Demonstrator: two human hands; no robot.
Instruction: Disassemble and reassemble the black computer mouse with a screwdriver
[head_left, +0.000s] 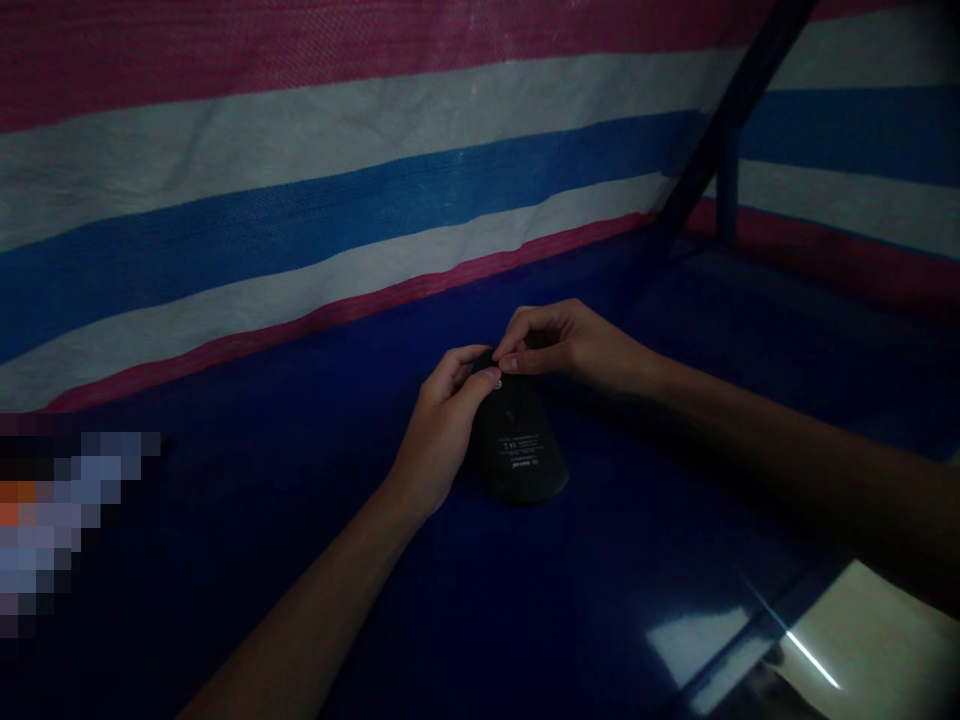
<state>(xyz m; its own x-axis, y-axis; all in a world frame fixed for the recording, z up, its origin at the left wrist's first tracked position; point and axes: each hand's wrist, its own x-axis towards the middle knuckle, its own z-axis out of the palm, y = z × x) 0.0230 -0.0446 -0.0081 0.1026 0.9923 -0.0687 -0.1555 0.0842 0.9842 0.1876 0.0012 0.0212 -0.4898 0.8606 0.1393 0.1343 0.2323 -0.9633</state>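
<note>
A black computer mouse (523, 455) lies bottom side up on the dark blue surface, with small white print and a CE mark showing upside down. A tiny reddish spot shows in the middle of its underside. My left hand (442, 425) grips its far left end, the thumb on top and the fingers curled round the edge. At that same far end, my right hand (551, 340) is closed in a pinch, thumb and fingertips touching the mouse beside my left thumb. Whatever may be between the right fingertips is too small and dark to make out.
Behind the dark blue surface (300, 520) hangs a red, white and blue striped sheet (337, 220). A dark slanted post (739, 120) stands at the back right. Something pixelated (60, 530) is at the left edge. Bright reflections (795, 640) lie at the lower right.
</note>
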